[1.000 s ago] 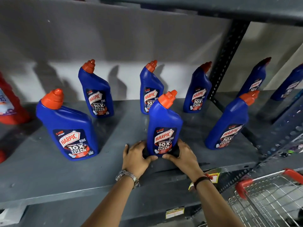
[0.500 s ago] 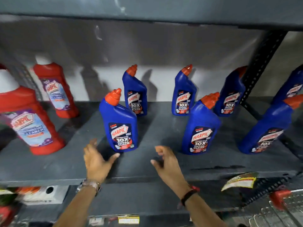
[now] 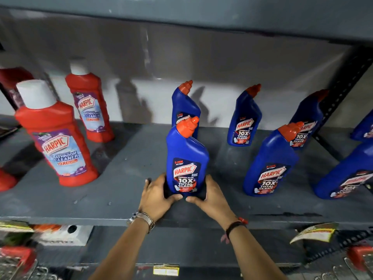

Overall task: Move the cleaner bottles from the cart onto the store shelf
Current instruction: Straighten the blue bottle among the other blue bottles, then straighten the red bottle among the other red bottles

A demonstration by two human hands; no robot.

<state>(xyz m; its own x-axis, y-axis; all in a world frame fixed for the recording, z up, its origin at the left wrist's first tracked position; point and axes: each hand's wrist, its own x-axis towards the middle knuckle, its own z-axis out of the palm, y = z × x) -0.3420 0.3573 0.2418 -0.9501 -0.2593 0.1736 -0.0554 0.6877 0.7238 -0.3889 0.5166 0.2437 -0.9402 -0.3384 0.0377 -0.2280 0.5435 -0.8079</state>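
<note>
Bottle (image 3: 186, 158): front-row, centre frame, upright on shelf (image 3: 121, 199).
Change: hands, apart half a second ago, now clamp its base.
Left hand (image 3: 156, 197): gripping.
Right hand (image 3: 212, 196): gripping.
Meaning: likely straightening, not restocking.

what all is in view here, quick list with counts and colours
blue cleaner bottles: seven at least partly visible, blue with orange caps, standing on the middle and right of the shelf; two at the right edge are cut off
red cleaner bottles: two in full, red with white caps, on the left; more red shapes at the left edge, blurred
shelf: one, dark grey, holding the bottles
upright post: one, black, perforated, at the right
cart handle: red, lower right, blurred
left hand: on the front blue bottle's base, watch on the wrist
right hand: on the same base, dark band on the wrist
</note>
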